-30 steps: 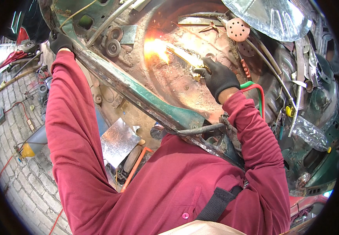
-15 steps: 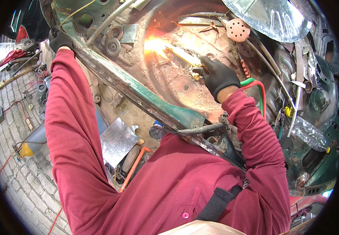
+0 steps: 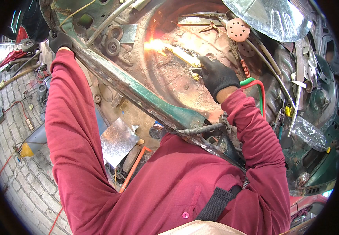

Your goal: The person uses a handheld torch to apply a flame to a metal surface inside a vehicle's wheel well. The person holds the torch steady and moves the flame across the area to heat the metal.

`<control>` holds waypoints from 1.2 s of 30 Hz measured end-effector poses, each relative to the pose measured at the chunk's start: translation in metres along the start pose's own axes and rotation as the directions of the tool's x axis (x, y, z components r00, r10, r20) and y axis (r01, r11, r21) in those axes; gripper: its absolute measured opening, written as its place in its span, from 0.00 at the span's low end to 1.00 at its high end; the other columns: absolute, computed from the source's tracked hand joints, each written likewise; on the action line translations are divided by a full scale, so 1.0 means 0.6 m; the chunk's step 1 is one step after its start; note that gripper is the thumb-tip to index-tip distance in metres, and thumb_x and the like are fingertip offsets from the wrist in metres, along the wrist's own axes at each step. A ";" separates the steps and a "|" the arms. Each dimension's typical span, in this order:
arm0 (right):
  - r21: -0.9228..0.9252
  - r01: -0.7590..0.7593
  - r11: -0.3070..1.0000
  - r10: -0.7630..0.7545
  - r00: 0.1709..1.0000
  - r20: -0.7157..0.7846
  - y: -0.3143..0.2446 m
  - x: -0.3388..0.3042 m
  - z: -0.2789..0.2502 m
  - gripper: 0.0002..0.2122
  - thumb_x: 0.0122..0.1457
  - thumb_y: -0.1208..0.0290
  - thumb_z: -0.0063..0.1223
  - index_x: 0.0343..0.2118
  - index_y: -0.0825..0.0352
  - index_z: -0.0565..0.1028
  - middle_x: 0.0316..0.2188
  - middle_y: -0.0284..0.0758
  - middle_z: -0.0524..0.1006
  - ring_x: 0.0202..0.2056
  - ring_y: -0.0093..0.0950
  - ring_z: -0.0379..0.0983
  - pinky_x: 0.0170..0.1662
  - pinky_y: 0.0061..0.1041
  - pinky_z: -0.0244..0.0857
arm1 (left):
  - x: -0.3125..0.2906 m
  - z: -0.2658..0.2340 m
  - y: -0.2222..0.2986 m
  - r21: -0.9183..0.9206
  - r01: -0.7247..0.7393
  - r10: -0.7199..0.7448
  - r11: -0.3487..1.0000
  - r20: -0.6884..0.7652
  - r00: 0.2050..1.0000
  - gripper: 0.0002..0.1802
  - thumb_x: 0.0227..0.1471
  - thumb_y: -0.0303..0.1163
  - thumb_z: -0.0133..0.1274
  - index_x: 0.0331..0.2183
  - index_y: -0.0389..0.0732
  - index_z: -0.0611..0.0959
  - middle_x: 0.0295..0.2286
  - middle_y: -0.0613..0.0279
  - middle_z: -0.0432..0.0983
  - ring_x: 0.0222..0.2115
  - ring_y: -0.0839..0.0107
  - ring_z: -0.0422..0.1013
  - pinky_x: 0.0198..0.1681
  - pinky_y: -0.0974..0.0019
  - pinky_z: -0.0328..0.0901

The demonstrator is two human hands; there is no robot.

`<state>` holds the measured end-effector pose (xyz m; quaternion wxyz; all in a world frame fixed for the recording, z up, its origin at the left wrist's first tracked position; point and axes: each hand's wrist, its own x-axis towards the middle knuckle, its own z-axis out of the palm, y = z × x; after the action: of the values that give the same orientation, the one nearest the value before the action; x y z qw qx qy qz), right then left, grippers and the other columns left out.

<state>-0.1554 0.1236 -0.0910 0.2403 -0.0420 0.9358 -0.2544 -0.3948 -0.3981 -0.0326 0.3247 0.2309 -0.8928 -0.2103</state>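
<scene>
A black glove covers my right hand [image 3: 218,77], whose fingers are wrapped round a brass gas torch [image 3: 185,57]. Its tip points to the left, and a bright orange flame [image 3: 155,45] burns there against the rusty metal floor [image 3: 173,92] of a vehicle body. Green and red hoses [image 3: 261,92] run down behind my right wrist. At the upper left, my gloved left hand [image 3: 60,41] grips the end of the worn green body rail [image 3: 138,88], which slants between my arms; its fingers are partly hidden.
Round discs [image 3: 112,46], a pink sanding disc [image 3: 238,30], shiny sheet metal [image 3: 271,17] and metal strips lie about the body floor. A clear plastic bottle [image 3: 310,133] rests at right. Below the rail lies another metal sheet [image 3: 118,141]; a cylinder [image 3: 34,141] lies on brick paving [image 3: 17,180].
The flame's glare has become smaller and its orange sparks fewer. Both hands stay in nearly the same places, with the torch still held.
</scene>
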 end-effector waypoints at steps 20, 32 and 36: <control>-0.022 0.014 1.000 -0.014 1.000 0.013 0.000 -0.004 -0.003 0.10 0.70 0.59 0.48 0.49 0.55 0.73 0.40 0.47 0.81 0.38 0.50 0.83 0.38 0.48 0.77 | 0.012 0.006 -0.019 -0.048 -0.003 0.003 0.999 -0.003 1.000 0.27 0.65 0.48 0.54 0.52 0.35 0.84 0.47 0.49 0.85 0.47 0.56 0.80 0.53 0.60 0.70; -0.013 0.005 1.000 -0.004 1.000 0.022 -0.005 -0.001 -0.008 0.10 0.70 0.59 0.47 0.48 0.55 0.73 0.39 0.47 0.82 0.38 0.49 0.83 0.38 0.49 0.76 | 0.007 0.001 -0.004 -0.013 0.032 -0.032 0.999 0.017 0.999 0.27 0.66 0.47 0.54 0.53 0.34 0.83 0.48 0.49 0.84 0.49 0.55 0.80 0.53 0.61 0.70; -0.012 0.017 1.000 -0.017 1.000 0.006 -0.003 -0.002 -0.003 0.09 0.70 0.60 0.48 0.47 0.55 0.74 0.37 0.46 0.83 0.38 0.49 0.83 0.38 0.48 0.76 | 0.005 0.000 -0.007 -0.050 0.016 -0.016 0.999 0.000 1.000 0.27 0.66 0.48 0.54 0.53 0.34 0.83 0.48 0.49 0.84 0.48 0.55 0.80 0.53 0.61 0.70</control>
<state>-0.1553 0.1232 -0.0885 0.2406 -0.0522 0.9363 -0.2505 -0.3957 -0.4031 -0.0334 0.3288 0.2296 -0.8853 -0.2353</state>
